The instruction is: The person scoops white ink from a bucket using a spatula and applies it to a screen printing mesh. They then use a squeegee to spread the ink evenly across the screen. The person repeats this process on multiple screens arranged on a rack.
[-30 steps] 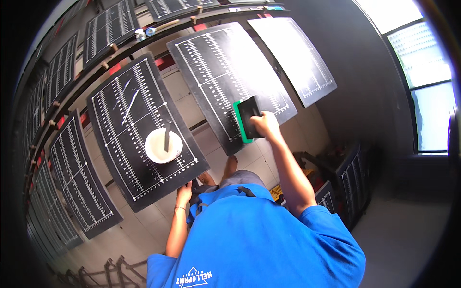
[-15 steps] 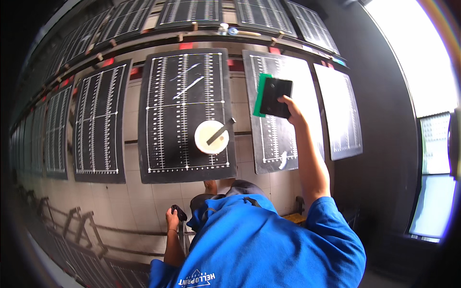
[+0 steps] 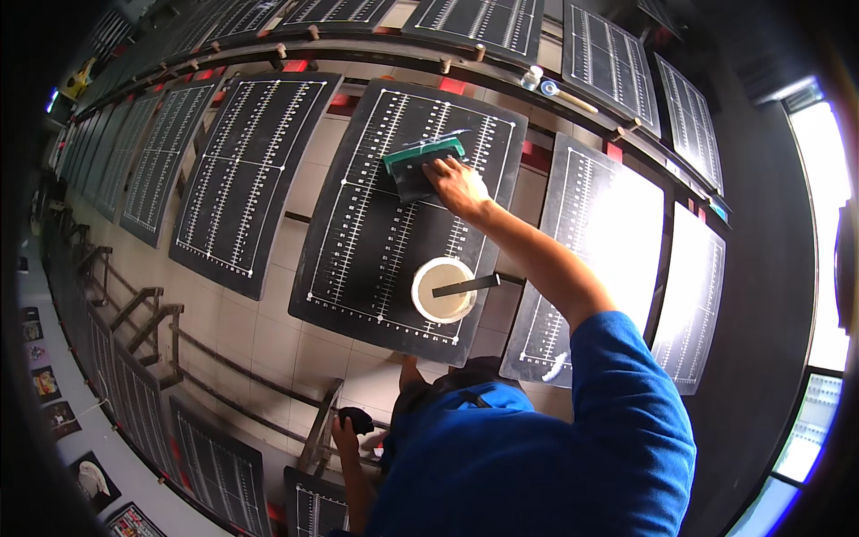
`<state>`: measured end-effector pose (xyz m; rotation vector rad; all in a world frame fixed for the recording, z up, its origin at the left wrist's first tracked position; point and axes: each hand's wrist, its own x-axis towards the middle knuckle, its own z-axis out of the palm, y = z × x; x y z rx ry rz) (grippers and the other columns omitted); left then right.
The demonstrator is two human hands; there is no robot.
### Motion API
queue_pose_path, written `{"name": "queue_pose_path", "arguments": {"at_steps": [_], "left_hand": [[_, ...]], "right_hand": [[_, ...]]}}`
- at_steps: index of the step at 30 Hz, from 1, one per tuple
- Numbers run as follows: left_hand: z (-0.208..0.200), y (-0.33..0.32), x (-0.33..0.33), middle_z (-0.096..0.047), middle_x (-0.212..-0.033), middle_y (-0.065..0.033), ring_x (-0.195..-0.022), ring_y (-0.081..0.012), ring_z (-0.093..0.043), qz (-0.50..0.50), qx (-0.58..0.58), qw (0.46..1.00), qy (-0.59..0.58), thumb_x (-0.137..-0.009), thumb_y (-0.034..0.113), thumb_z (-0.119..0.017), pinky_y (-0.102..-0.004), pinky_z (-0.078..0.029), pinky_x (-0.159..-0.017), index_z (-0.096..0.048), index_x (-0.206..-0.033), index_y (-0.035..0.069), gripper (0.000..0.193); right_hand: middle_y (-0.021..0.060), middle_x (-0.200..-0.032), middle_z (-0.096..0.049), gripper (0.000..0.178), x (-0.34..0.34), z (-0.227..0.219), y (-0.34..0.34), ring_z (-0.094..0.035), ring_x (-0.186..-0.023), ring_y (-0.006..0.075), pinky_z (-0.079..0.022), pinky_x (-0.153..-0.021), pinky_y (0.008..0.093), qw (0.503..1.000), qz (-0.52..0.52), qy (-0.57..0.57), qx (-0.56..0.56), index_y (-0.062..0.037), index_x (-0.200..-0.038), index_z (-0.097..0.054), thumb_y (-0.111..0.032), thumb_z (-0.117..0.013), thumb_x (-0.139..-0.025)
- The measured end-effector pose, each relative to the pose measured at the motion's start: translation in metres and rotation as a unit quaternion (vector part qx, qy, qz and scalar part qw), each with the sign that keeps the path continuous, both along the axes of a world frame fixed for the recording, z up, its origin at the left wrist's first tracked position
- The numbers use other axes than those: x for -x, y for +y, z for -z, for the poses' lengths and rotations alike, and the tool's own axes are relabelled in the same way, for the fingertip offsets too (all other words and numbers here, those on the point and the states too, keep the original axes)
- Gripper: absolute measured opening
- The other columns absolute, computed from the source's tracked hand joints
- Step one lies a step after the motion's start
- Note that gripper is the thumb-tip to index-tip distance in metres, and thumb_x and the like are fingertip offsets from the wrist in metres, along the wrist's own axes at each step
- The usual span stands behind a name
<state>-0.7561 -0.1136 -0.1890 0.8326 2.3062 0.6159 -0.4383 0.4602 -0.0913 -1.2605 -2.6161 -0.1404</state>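
Note:
My right hand [image 3: 459, 185] grips a black squeegee [image 3: 412, 183] with a green edge [image 3: 428, 152]. It is over the upper half of a black board [image 3: 349, 295] printed with white ruled scales; whether the edge touches the surface I cannot tell. White streaks [image 3: 454, 134] show just beyond the green edge. A round tub [image 3: 416, 300] of pale material stands on the board's near right part, a dark flat stick [image 3: 465, 286] leaning across its rim. Down beside my body, my left hand [image 3: 344, 436] is closed round a black object [image 3: 359, 419] whose kind is unclear.
Similar boards lie left [image 3: 234, 179] and right [image 3: 546, 313], with another row beyond a dark rail [image 3: 394, 46]. A small clear jar [image 3: 531, 78] and a roll of tape [image 3: 548, 88] rest on that rail. Behind at left run metal frames [image 3: 134, 313].
My right hand has carried the squeegee left, from over the right-hand board to the middle board. The view has turned and shifted. My left hand still holds the black object.

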Motion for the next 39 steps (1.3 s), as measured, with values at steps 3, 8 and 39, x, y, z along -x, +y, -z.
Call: {"name": "queue_pose_path", "arguments": {"at_steps": [3,8,39], "left_hand": [[-0.027,0.002,-0.019,-0.061,-0.090,-0.0157,-0.081,-0.0259,-0.057,-0.058,0.013,0.995,-0.076,-0.097,0.019,-0.055,-0.0415,-0.048,-0.076,-0.058,-0.099,-0.005,0.024],[-0.009,0.000,-0.006,-0.061,-0.091,-0.0156,-0.084,-0.0256,-0.057,-0.049,0.000,0.997,-0.065,-0.097,0.018,-0.056,-0.0413,-0.047,-0.079,-0.059,-0.101,-0.004,0.023],[-0.069,0.199,-0.022,-0.067,-0.093,-0.0190,-0.087,-0.0304,-0.066,0.459,-0.010,0.873,-0.167,-0.099,0.020,-0.057,-0.0397,-0.051,-0.080,-0.061,-0.111,-0.001,0.025]], "right_hand": [[0.0111,-0.109,-0.070,0.029,0.006,-0.028,0.023,-0.068,-0.104,0.0289,-0.058,-0.085,0.0426,0.998,0.018,-0.014,0.059,-0.0144,-0.113,-0.071,-0.018,-0.060,-0.087],[0.0126,-0.089,-0.073,0.032,0.001,-0.114,0.096,-0.072,-0.086,0.0308,-0.058,-0.075,0.0436,0.981,0.026,0.001,0.193,-0.0219,-0.106,-0.075,-0.029,-0.070,-0.076],[0.0174,-0.119,-0.067,0.057,-0.326,-0.051,-0.418,-0.066,-0.108,0.0337,-0.052,-0.094,0.0430,0.726,0.682,0.079,0.037,-0.0107,-0.132,-0.058,-0.033,-0.074,-0.082]]}}
